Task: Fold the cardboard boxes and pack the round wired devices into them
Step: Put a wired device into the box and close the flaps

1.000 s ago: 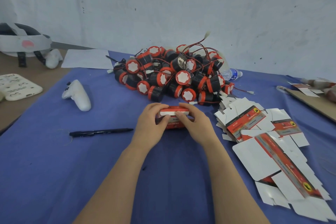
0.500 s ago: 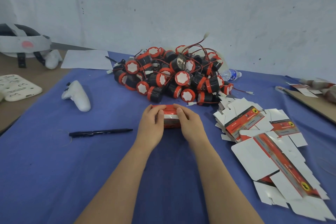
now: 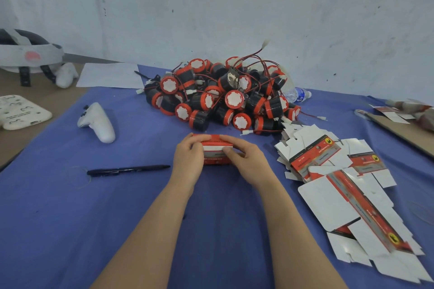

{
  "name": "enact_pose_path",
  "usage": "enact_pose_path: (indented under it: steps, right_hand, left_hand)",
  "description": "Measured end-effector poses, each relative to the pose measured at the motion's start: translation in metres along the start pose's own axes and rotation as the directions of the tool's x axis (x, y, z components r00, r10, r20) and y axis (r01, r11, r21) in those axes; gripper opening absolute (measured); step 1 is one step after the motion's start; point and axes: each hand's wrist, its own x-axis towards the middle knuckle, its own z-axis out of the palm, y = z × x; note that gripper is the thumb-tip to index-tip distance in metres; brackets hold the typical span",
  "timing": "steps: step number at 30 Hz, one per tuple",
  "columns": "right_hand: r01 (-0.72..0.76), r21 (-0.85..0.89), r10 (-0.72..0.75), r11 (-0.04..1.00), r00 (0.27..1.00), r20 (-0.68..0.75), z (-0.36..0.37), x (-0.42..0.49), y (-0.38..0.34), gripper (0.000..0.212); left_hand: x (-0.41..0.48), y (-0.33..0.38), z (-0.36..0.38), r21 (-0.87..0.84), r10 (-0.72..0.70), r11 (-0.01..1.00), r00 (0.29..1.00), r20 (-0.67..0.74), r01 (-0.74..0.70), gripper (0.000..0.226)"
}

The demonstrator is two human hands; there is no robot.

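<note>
Gripping a small red-and-white cardboard box [image 3: 215, 152] from both ends, mid-table on the blue cloth [image 3: 70, 218]. Left hand [image 3: 187, 159] curled round the box's left end, fingers over the top edge. Right hand [image 3: 249, 162] curled round the right end, thumb pressed on the white front flap. The box looks closed; can't tell what's inside.

Pile of round wired devices [image 3: 225, 98], black bodies with red caps and tangled red-black leads, sits just behind the box. Flat unfolded box blanks [image 3: 340, 183] fan out to the right, overlapping each other, the far ones touching the pile.

Black pen [image 3: 128, 169] lies left of the left hand. White controller [image 3: 98, 122] farther left. A water bottle [image 3: 297, 95] lies behind the pile, partly hidden. Paper sheet [image 3: 110, 75], headset [image 3: 28, 56] and white tray [image 3: 21, 111] at far left.
</note>
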Motion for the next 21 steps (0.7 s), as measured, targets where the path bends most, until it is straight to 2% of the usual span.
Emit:
enact_pose_path:
  steps: [3,7,9,10,12,14,17,19,21]
  right_hand:
    - [-0.066,0.071,0.065,0.995,0.998,0.016,0.001,0.001,-0.004,0.017]
    - [-0.123,0.135,0.141,0.983,0.982,-0.13,0.009,0.003,-0.009,0.015]
    - [-0.165,0.187,0.196,0.968,0.967,-0.163,0.014,0.003,-0.01,0.017]
    - [-0.207,0.229,0.246,0.951,0.956,-0.157,0.016,0.003,-0.011,0.025]
    - [-0.282,0.297,0.331,0.912,0.934,-0.132,0.019,0.004,-0.012,0.033]
    - [-0.285,0.276,0.324,0.918,0.94,-0.106,0.021,0.004,-0.011,0.02]
    - [-0.25,0.294,0.297,0.923,0.947,-0.126,0.023,0.002,-0.013,0.031]
    - [-0.24,0.387,0.313,0.89,0.94,-0.135,0.024,-0.002,-0.016,0.029]
    - [-0.216,0.54,0.321,0.814,0.941,-0.107,0.022,-0.008,-0.02,0.029]
  left_hand:
    - [0.0,-0.001,-0.001,0.033,0.004,0.999,1.0,0.028,-0.005,0.032]
    - [0.001,-0.007,0.0,0.21,0.024,0.977,0.999,0.028,-0.029,0.036]
    - [0.002,-0.007,0.001,0.137,-0.074,0.988,0.997,0.017,0.071,0.052]
    - [0.004,-0.008,0.001,0.087,-0.124,0.989,0.992,0.014,0.122,0.052]
    - [0.006,-0.01,0.001,0.072,-0.157,0.985,0.987,0.028,0.155,0.029]
    - [0.006,-0.012,0.003,0.105,-0.124,0.987,0.991,0.042,0.119,0.026]
    - [0.002,-0.01,0.009,0.16,-0.073,0.985,0.997,0.01,0.071,0.032]
    - [0.0,-0.007,0.012,0.138,-0.021,0.99,1.0,-0.007,0.022,0.037]
    - [-0.006,0.001,0.015,0.061,0.02,0.998,0.999,0.044,-0.022,0.042]
